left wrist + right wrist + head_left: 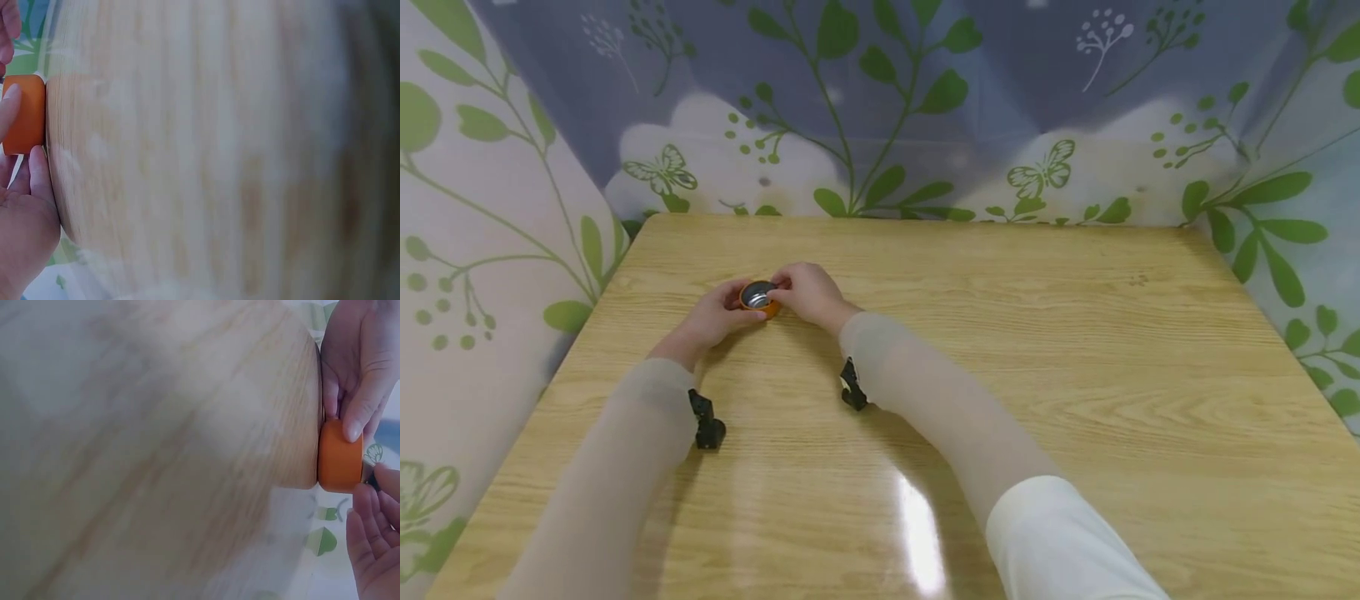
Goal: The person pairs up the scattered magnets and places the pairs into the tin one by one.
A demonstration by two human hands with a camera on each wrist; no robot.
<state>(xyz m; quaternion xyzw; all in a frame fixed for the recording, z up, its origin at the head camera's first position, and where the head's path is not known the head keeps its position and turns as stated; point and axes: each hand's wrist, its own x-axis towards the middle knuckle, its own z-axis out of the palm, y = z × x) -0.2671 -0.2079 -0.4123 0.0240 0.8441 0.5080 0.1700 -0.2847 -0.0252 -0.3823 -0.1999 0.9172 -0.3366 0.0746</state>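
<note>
A small round orange bowl [758,297] with a shiny metal inside stands upright on the table, left of the middle. My left hand [709,318] grips its side, thumb at the front and fingers behind. In the left wrist view the thumb lies against the smooth orange wall [31,119]. My right hand [812,296] is at the right of the rim, its thumb reaching over the opening. A small dark piece [372,481] shows between its thumb and fingers in the right wrist view; most of it is hidden, and its kind is unclear.
The wooden table [1037,358] extends far to the right of both hands and towards the front. Behind it hangs a leaf-patterned cloth [880,125], with similar cloth at both sides. A black wrist mount [706,421] sits on the left sleeve, another [852,385] on the right.
</note>
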